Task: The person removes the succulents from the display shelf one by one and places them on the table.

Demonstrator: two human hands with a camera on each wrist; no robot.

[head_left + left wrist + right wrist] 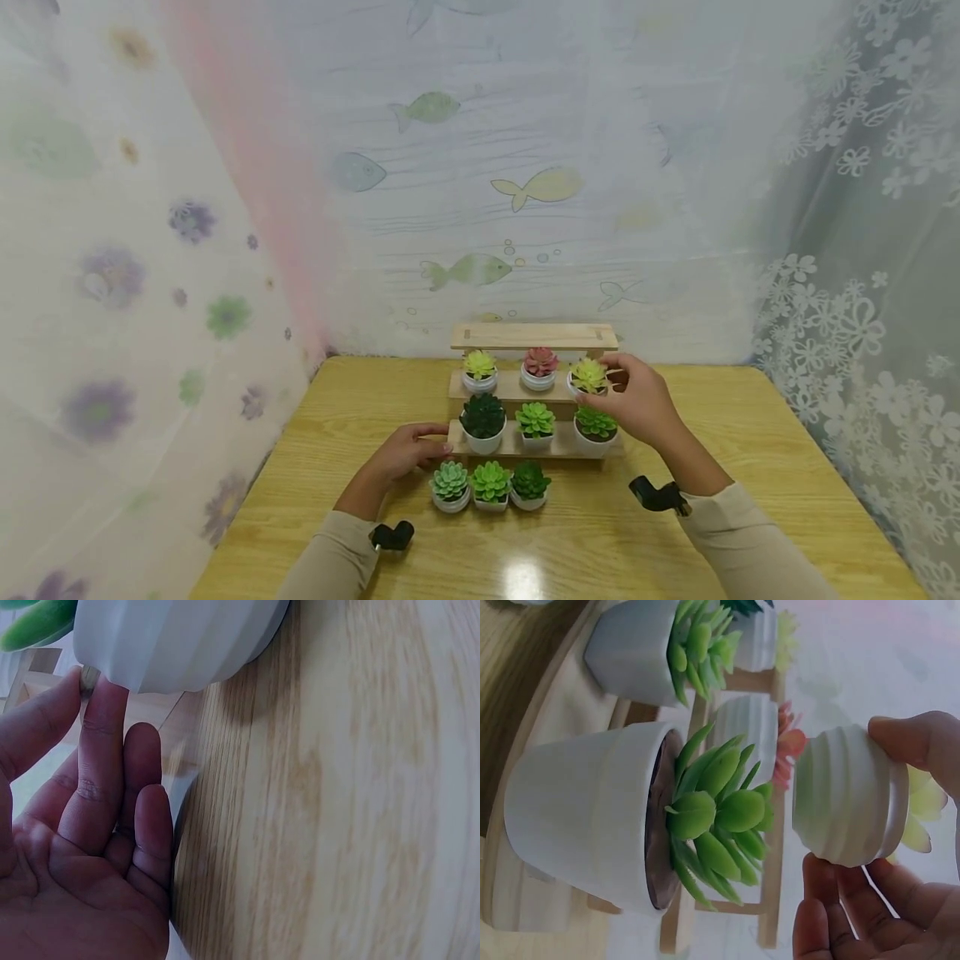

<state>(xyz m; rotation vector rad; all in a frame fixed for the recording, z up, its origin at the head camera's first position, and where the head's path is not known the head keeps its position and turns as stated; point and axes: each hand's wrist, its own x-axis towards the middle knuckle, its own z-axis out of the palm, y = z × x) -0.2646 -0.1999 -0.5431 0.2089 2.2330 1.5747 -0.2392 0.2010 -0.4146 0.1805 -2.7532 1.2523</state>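
Note:
My right hand (pixel 643 402) grips a yellow-green potted succulent (pixel 587 375) at the right end of the wooden stand's middle step. In the right wrist view its ridged white pot (pixel 847 796) sits between thumb and fingers, apart from the larger green succulent (pixel 724 802) in front. At the left, my left hand (pixel 401 454) pinches the end of the lower step of the wooden stand (pixel 534 337). The left wrist view shows thumb and finger on that board's edge (pixel 88 679), beside a ridged white pot (pixel 172 645).
On the middle step stand another yellow-green succulent (pixel 480 367) and a red one (pixel 540 363). The lower step bears a dark green succulent (pixel 483 415) and bright green ones (pixel 536 421). Three small potted succulents (pixel 491 483) line the table (pixel 675 550) in front. Patterned curtains (pixel 525 125) surround it.

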